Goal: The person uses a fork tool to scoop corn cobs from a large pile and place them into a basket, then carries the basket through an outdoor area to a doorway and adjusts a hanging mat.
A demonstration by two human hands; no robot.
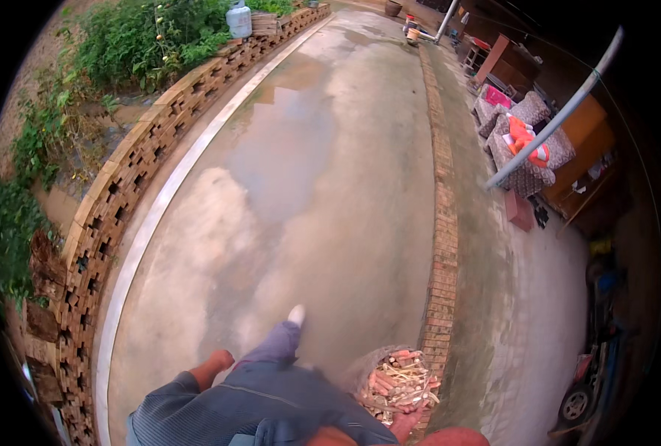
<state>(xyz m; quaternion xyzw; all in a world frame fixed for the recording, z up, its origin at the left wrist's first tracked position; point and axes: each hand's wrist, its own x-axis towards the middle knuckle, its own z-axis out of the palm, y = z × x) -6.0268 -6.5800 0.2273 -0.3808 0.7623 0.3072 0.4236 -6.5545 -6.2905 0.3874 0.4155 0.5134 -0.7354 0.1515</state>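
Observation:
My left hand (222, 360) swings beside my body over the wet concrete, its fingers curled in with nothing visible in them. At my right side is a round basket (356, 372) filled with reddish, cob-like chunks (382, 382) and pale stick pieces (412, 375). My right hand (406, 424) is closed at the near rim of this basket; the rim under the fingers is partly hidden. One light-coloured shoe (296, 315) reaches forward below a purplish trouser leg.
A low openwork brick wall (122, 189) borders green plants on the left. Shallow water (282, 152) lies on the concrete ahead. To the right are a brick strip (440, 245), a slanting metal pole (557, 119), patterned armchairs (520, 149), a red-brown block (518, 211) and a wheeled vehicle (575, 403).

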